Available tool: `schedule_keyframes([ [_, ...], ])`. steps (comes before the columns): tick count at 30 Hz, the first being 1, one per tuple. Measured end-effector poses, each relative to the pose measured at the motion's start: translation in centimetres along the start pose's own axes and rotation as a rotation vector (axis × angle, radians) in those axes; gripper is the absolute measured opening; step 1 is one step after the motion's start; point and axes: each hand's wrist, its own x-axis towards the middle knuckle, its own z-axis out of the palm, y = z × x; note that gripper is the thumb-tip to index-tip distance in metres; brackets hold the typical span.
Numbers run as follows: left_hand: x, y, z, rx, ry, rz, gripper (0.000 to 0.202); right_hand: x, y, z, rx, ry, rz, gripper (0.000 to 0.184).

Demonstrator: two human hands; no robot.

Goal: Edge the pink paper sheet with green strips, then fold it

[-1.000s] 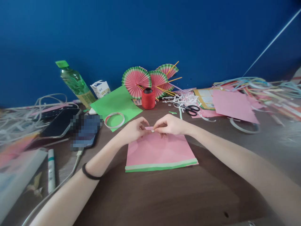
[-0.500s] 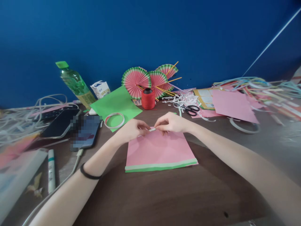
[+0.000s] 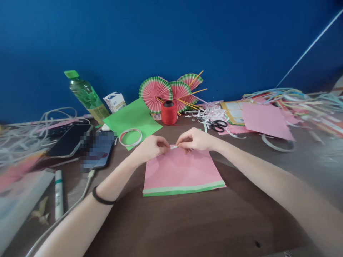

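Observation:
A pink sheet of paper (image 3: 183, 167) lies flat before me, with pale and bright green bands along its near edge. At its far edge, a narrow white strip of tape (image 3: 174, 147) shows between my fingertips. My right hand (image 3: 194, 139) pinches the strip's right end with thumb and forefinger. My left hand (image 3: 151, 147) is closed at the strip's left end, its fingertips partly hidden behind the hand. Left of the hands, a tape roll (image 3: 130, 144) rests partly on a green paper sheet (image 3: 128, 116).
Behind the hands stand a red thread spool (image 3: 168, 115) and pleated paper fans (image 3: 155, 92) with sticks. Scissors (image 3: 219, 125), paper scraps (image 3: 209, 114) and a pink sheet (image 3: 268, 119) lie right. A bottle (image 3: 87, 94), phones (image 3: 100, 151), a marker (image 3: 58, 194) and cables (image 3: 53, 117) are left.
Almost nothing differs. The view has shifted very slightly, and both hands keep their place at the far edge of the pink paper.

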Motion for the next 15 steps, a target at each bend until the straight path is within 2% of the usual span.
schedule_keyframes([
  [7, -0.13, 0.34, 0.08, -0.001, -0.004, -0.003, 0.014, -0.05, -0.23, -0.08, -0.049, -0.008, 0.004, 0.017],
  [15, -0.22, 0.41, 0.52, 0.083, 0.039, 0.04, 0.01, -0.23, -0.94, 0.31, -0.436, 0.024, -0.133, 0.017],
])
